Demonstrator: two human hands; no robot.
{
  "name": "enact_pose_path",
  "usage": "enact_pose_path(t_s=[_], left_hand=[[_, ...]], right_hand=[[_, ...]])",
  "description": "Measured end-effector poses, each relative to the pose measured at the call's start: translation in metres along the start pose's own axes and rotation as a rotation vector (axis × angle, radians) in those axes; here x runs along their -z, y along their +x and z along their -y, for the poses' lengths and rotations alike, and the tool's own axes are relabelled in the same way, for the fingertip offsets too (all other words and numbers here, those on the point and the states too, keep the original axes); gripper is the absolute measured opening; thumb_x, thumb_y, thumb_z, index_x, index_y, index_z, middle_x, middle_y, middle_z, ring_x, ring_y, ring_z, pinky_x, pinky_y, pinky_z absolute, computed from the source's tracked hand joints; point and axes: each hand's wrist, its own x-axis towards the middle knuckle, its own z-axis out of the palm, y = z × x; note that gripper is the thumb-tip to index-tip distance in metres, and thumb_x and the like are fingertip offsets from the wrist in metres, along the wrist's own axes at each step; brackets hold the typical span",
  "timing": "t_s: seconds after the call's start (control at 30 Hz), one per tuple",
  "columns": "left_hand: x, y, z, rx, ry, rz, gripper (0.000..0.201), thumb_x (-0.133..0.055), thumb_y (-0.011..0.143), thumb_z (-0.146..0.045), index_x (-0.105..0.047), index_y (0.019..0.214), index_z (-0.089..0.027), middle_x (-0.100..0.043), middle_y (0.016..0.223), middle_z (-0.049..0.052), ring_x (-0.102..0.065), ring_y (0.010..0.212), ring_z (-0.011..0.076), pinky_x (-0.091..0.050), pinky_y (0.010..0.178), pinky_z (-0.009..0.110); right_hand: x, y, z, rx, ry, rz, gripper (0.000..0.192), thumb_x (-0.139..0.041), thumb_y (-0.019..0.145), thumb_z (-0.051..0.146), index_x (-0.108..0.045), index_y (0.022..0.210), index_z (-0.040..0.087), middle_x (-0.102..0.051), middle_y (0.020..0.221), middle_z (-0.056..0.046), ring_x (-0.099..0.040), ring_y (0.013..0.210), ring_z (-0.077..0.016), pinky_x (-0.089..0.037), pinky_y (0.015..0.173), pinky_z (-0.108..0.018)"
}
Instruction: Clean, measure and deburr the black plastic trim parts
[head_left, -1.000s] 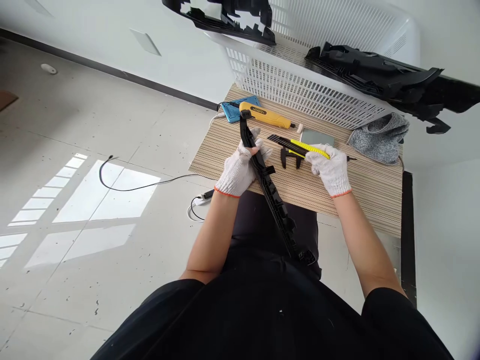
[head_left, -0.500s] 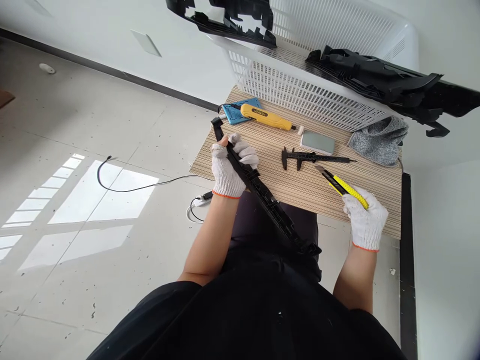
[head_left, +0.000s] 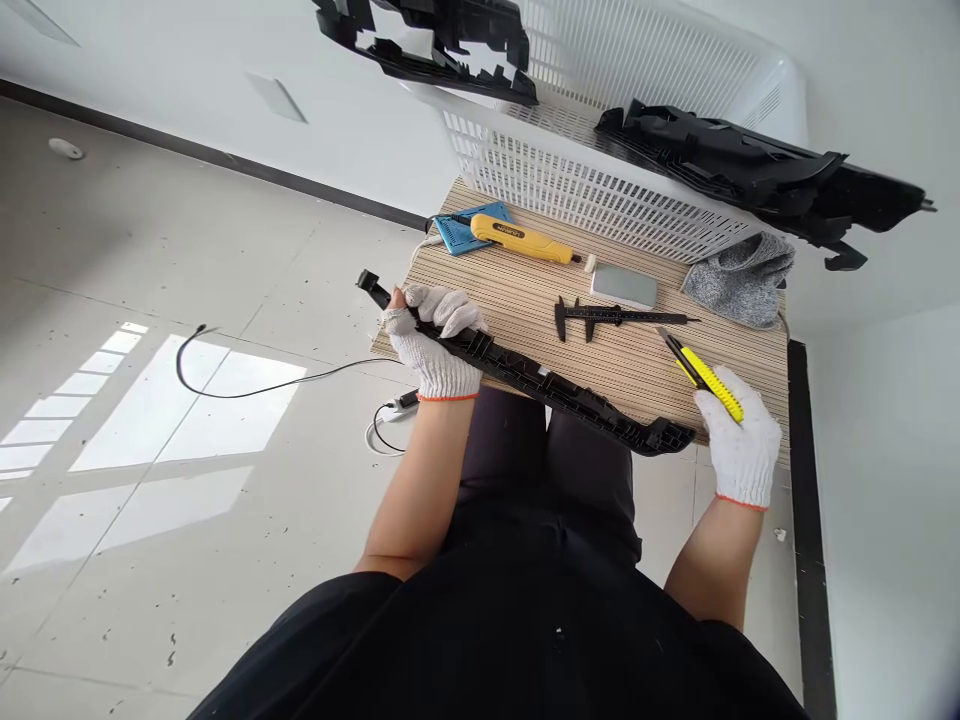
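Note:
A long, narrow black plastic part (head_left: 555, 385) with ribs and clips slants across the front of the table, its right end lower and near my knees. My left hand (head_left: 435, 340), in a white knit glove with the thumb tip bare, is closed around its left end. Out to the right, my gloved right hand (head_left: 739, 435) grips a yellow-and-black utility knife (head_left: 701, 372). The blade sticks out and points up and left, apart from the part. Closest to that blade lies a black caliper (head_left: 615, 316) on the table.
Behind stands a white slatted basket (head_left: 570, 165) holding larger black plastic parts (head_left: 750, 165) that overhang its rim. On the striped table (head_left: 517, 290) lie a yellow corded tool (head_left: 521, 240), a blue tray (head_left: 454, 235), a grey-topped block (head_left: 624, 285) and a grey cloth (head_left: 739, 280).
My left hand has shifted left and turned the black part flatter, so its right end has swung up and to the right. The knife stays in my right hand, with its blade tilted more upward.

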Motion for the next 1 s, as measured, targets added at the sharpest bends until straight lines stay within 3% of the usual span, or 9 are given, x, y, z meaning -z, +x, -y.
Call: enact_pose_path(t_s=[0.1, 0.23, 0.3, 0.47, 0.6, 0.73, 0.87, 0.93, 1.0], left_hand=[[0.002, 0.001, 0.0, -0.001, -0.012, 0.012, 0.035, -0.066, 0.099, -0.043, -0.055, 0.071, -0.025, -0.035, 0.059, -0.004, -0.036, 0.051, 0.01, -0.042, 0.047, 0.019], [-0.001, 0.0, 0.0, -0.018, 0.09, -0.144, 0.044, -0.056, 0.103, -0.05, -0.051, 0.068, -0.024, -0.034, 0.059, -0.003, -0.034, 0.052, 0.011, -0.04, 0.045, 0.017], [-0.001, 0.0, 0.0, -0.027, 0.122, -0.146, 0.045, -0.058, 0.102, -0.051, -0.05, 0.067, -0.024, -0.032, 0.059, -0.004, -0.033, 0.051, 0.0105, -0.039, 0.045, 0.017], [-0.001, 0.0, 0.0, -0.04, 0.04, -0.015, 0.038, -0.066, 0.098, -0.044, -0.052, 0.069, -0.024, -0.03, 0.058, -0.005, -0.032, 0.049, 0.0098, -0.04, 0.046, 0.018], [-0.001, 0.002, 0.002, -0.017, 0.002, -0.062, 0.036, -0.067, 0.097, -0.041, -0.05, 0.07, -0.024, -0.033, 0.058, -0.005, -0.034, 0.049, 0.009, -0.04, 0.045, 0.017], [-0.002, 0.005, 0.004, 0.034, -0.171, -0.099, 0.039, -0.068, 0.095, -0.041, -0.045, 0.07, -0.022, -0.031, 0.056, -0.008, -0.033, 0.046, 0.0066, -0.036, 0.043, 0.016], [-0.007, 0.006, 0.005, 0.059, -0.281, -0.155, 0.039, -0.067, 0.095, -0.038, -0.042, 0.069, -0.021, -0.03, 0.056, -0.009, -0.034, 0.044, 0.0048, -0.034, 0.042, 0.014], [-0.01, 0.004, 0.005, 0.065, -0.297, -0.162, 0.039, -0.067, 0.095, -0.036, -0.042, 0.069, -0.021, -0.032, 0.056, -0.009, -0.035, 0.045, 0.0044, -0.034, 0.043, 0.014], [-0.013, 0.003, 0.004, 0.066, -0.308, -0.168, 0.038, -0.066, 0.096, -0.036, -0.043, 0.069, -0.021, -0.032, 0.056, -0.009, -0.035, 0.045, 0.0042, -0.035, 0.043, 0.013]], right_hand=[[0.0, 0.008, 0.013, 0.012, -0.096, 0.024, 0.046, -0.065, 0.091, 0.052, -0.078, 0.131, 0.032, -0.07, 0.14, -0.009, -0.065, 0.128, -0.0356, -0.05, 0.112, -0.058], [-0.005, 0.022, 0.023, 0.02, -0.273, 0.077, 0.049, -0.056, 0.097, 0.046, -0.071, 0.142, 0.034, -0.063, 0.153, -0.009, -0.056, 0.136, -0.0426, -0.052, 0.104, -0.064], [-0.008, 0.029, 0.023, 0.046, -0.335, 0.073, 0.049, -0.053, 0.099, 0.041, -0.069, 0.145, 0.034, -0.061, 0.155, -0.009, -0.054, 0.138, -0.042, -0.051, 0.105, -0.064], [0.003, 0.045, 0.024, 0.066, -0.397, 0.086, 0.051, -0.061, 0.092, 0.034, -0.069, 0.143, 0.034, -0.055, 0.16, -0.009, -0.057, 0.138, -0.0379, -0.052, 0.108, -0.062], [0.016, 0.074, 0.059, 0.178, -0.351, 0.069, 0.051, -0.06, 0.093, 0.032, -0.068, 0.144, 0.031, -0.058, 0.159, -0.008, -0.057, 0.14, -0.0362, -0.052, 0.111, -0.059], [-0.002, 0.121, 0.109, 0.397, -0.39, 0.302, 0.047, -0.054, 0.1, 0.037, -0.067, 0.145, 0.029, -0.063, 0.154, -0.009, -0.06, 0.138, -0.0358, -0.05, 0.114, -0.059], [-0.035, 0.162, 0.135, 0.412, -0.482, 0.544, 0.068, -0.07, 0.092, 0.041, -0.056, 0.156, 0.023, -0.059, 0.157, -0.013, -0.057, 0.143, -0.0376, -0.046, 0.119, -0.055], [-0.042, 0.171, 0.141, 0.383, -0.487, 0.573, 0.076, -0.076, 0.087, 0.043, -0.056, 0.157, 0.022, -0.062, 0.154, -0.014, -0.06, 0.139, -0.0382, -0.048, 0.118, -0.054], [-0.04, 0.17, 0.144, 0.383, -0.492, 0.51, 0.077, -0.081, 0.082, 0.041, -0.059, 0.153, 0.022, -0.065, 0.147, -0.016, -0.064, 0.131, -0.0393, -0.052, 0.113, -0.054]])
